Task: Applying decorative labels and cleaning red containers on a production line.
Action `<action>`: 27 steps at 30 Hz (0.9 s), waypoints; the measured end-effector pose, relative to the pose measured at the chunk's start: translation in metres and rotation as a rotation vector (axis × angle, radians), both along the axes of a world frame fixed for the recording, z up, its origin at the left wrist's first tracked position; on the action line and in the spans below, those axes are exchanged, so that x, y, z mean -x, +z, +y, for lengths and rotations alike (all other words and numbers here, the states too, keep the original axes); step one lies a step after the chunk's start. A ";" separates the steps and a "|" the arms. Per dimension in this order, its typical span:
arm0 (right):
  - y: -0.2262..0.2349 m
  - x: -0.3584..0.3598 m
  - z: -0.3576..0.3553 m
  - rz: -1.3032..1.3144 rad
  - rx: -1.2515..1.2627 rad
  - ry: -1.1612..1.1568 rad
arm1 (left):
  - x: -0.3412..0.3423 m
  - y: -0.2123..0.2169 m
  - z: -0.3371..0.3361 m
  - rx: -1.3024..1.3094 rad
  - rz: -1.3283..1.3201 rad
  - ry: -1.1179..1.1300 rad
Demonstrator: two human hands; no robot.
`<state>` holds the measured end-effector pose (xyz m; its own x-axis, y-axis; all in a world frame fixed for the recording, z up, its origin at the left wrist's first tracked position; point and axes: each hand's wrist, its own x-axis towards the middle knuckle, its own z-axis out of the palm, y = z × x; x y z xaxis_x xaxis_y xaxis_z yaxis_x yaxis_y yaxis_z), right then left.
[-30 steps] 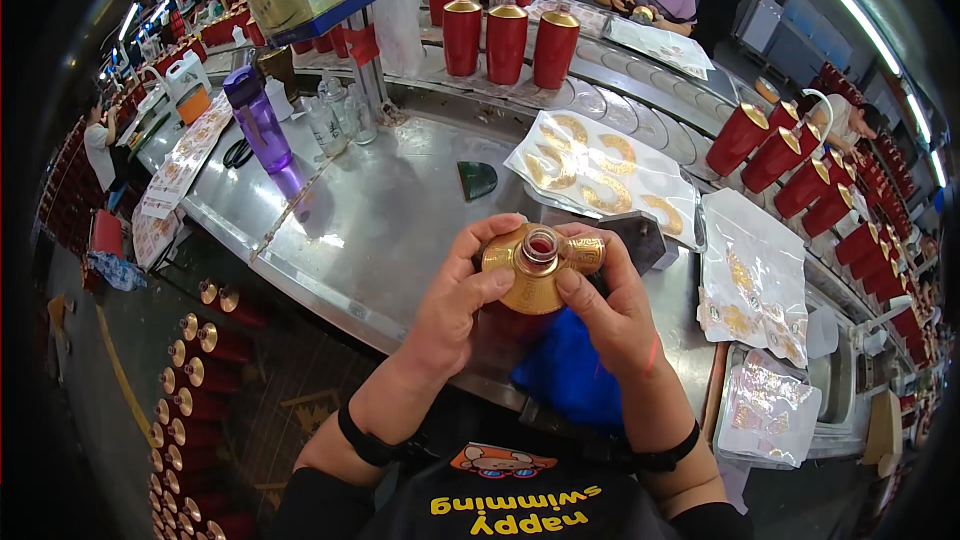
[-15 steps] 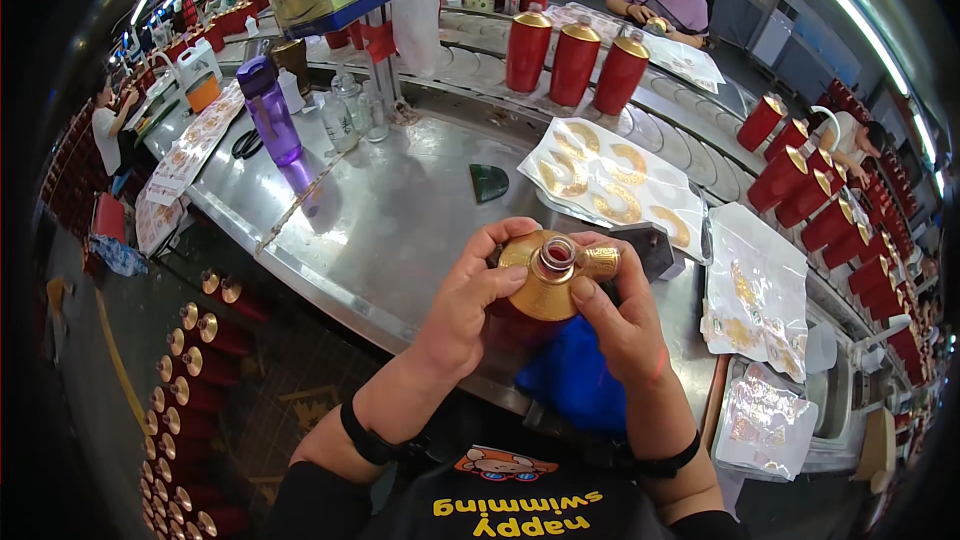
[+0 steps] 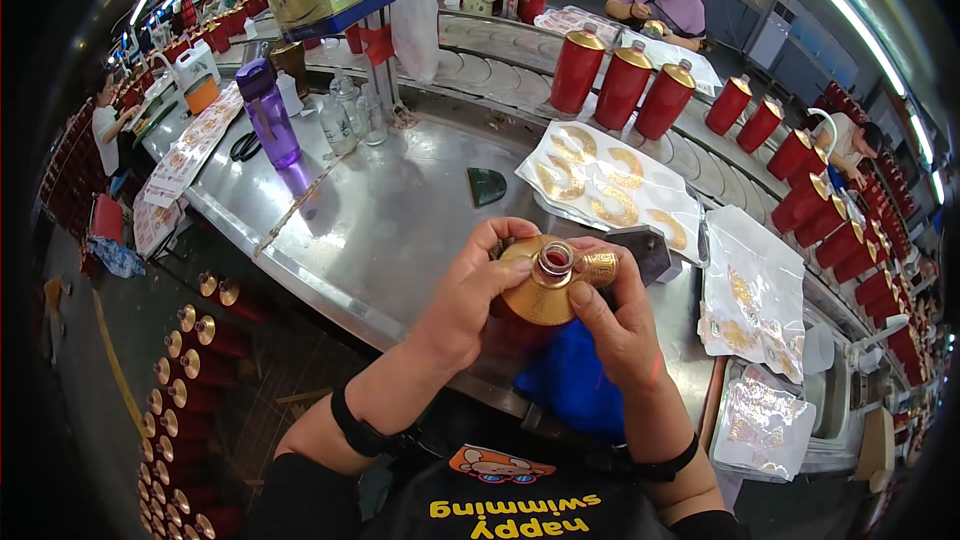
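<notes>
In front of my body I hold a red bottle [image 3: 521, 334] upright, with a gold shoulder [image 3: 538, 302] and an open, uncapped glass neck. My left hand [image 3: 462, 295] wraps its left side, the thumb lying on the gold shoulder. A curled gold patterned sticker [image 3: 602, 267] stands out from the shoulder's right side. My right hand [image 3: 622, 318] closes on that sticker between fingers and thumb, the thumb tip against the shoulder. Below the bottle lies a blue cloth [image 3: 575, 380]. Most of the red body is hidden by my hands.
Sheets of gold stickers [image 3: 612, 180] lie ahead right, beside a dark block [image 3: 648, 252]. A green scraper [image 3: 487, 186], purple water bottle [image 3: 268, 112] and glass bottles [image 3: 338, 125] stand on the metal table. Red bottles [image 3: 622, 87] ride the conveyor. A co-worker [image 3: 665, 0] sits beyond.
The red bottles on the conveyor have moved to the right. My hands and the held bottle stay nearly in place, with the sticker turned slightly.
</notes>
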<state>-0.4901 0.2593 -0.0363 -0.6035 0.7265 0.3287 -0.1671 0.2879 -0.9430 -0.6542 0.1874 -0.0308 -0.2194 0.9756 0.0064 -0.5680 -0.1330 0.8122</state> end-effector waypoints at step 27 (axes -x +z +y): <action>-0.003 0.017 0.008 -0.043 -0.103 -0.018 | 0.011 -0.018 -0.003 -0.243 0.260 -0.043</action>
